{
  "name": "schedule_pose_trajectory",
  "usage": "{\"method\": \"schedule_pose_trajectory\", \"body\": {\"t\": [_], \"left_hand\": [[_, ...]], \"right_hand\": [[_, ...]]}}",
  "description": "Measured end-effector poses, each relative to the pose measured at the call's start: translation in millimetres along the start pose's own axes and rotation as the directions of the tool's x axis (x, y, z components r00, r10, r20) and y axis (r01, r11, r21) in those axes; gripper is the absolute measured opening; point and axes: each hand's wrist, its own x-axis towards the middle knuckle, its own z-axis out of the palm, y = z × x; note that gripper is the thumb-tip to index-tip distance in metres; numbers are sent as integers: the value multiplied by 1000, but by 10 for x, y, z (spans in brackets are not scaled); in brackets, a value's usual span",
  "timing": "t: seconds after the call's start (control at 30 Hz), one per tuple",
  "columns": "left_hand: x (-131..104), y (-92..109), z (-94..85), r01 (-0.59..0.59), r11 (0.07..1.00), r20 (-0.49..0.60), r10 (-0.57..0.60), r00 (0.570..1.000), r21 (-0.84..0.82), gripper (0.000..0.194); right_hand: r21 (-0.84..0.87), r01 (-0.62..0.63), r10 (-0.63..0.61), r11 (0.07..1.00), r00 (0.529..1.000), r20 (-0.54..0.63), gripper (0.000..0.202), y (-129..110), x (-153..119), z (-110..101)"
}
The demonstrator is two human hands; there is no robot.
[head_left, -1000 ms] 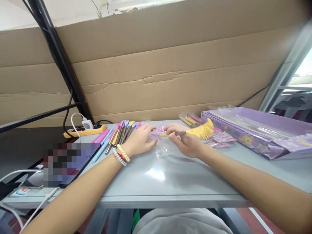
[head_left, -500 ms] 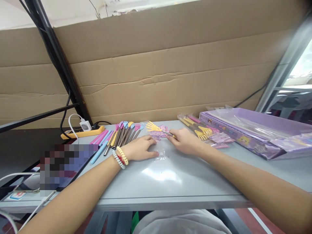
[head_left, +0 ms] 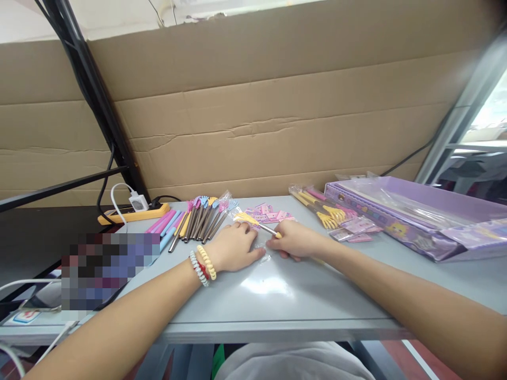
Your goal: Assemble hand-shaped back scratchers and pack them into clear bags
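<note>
My right hand (head_left: pixel 293 240) is closed around the handle end of a back scratcher, whose yellow hand-shaped head (head_left: pixel 246 217) and metal shaft point left. That head lies just beyond the fingers of my left hand (head_left: pixel 233 247), which rests flat with the thumb apart. Clear plastic wrap (head_left: pixel 266 256) shows by my left thumb, and more clear film (head_left: pixel 227 199) catches light past the fingers. Beyond my hands lie small pink and purple printed cards (head_left: pixel 269 212). Left of them is a row of back scratchers (head_left: pixel 202 219) with pink, blue and yellow heads.
Bagged back scratchers (head_left: pixel 317 206) and packaged pink cards (head_left: pixel 358 228) lie at the right, beside a purple box (head_left: pixel 392 227) holding clear plastic sleeves. At the left are a blurred-out tablet-like device (head_left: pixel 106 274), cables and a yellow power strip (head_left: pixel 137 215). Cardboard (head_left: pixel 277 116) stands behind the table.
The back scratcher has been drawn toward me and off the cards, its head now by my left fingers. My left hand has shifted slightly right and nearer; clear film now shows beyond it.
</note>
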Motion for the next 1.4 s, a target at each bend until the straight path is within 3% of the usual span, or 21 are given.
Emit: {"method": "schedule_pose_trajectory", "body": {"t": [0.17, 0.37, 0.53, 0.6, 0.7, 0.83, 0.97, 1.07, 1.13, 1.27, 1.33, 1.4], "left_hand": [[11, 23, 13, 22, 1000, -26, -22, 999, 17, 52], [20, 36, -20, 31, 998, 7, -32, 999, 54, 54], [32, 19, -4, 14, 999, -8, -13, 1000, 48, 50], [37, 14, -9, 10, 999, -17, -9, 1000, 41, 47], [43, 18, -44, 14, 1000, -26, -14, 1000, 17, 44], [46, 28, -109, 69, 992, -51, -75, 996, -108, 43], [45, 0, -140, 44, 964, -161, -89, 983, -263, 35], [45, -33, -143, -25, 914, -235, -77, 969, -405, 36], [47, -43, -143, -33, 866, -262, -114, 958, -499, 39], [61, -37, -152, -62, 872, -286, -92, 954, -485, 37], [66, -39, -164, -65, 914, -357, -90, 930, -400, 32], [63, -49, -181, -23, 945, -500, -151, 853, -326, 26]], "right_hand": [[105, -14, 7, 994, 998, 67, 24, -2, -2, 13], [129, -21, 13, 991, 998, 66, 10, -11, 0, 29], [44, -2, 3, 999, 1000, -27, 13, -18, 8, 44], [-46, 51, -55, 998, 992, -110, 13, -13, 23, 42], [-172, 218, -253, 961, 944, -213, 13, 10, 48, 36], [-207, 408, -452, 889, 857, -249, 15, 31, 31, 39], [-269, 532, -596, 803, 735, -324, 32, 33, -26, 58], [-351, 516, -622, 782, 687, -376, 37, 54, -25, 81], [-416, 481, -632, 772, 652, -419, 22, 78, -3, 95], [-458, 484, -666, 746, 559, -494, 12, 103, 25, 98], [-414, 474, -629, 777, 558, -541, 11, 88, 13, 80], [-342, 434, -549, 834, 585, -597, 9, 59, -7, 49]]}}
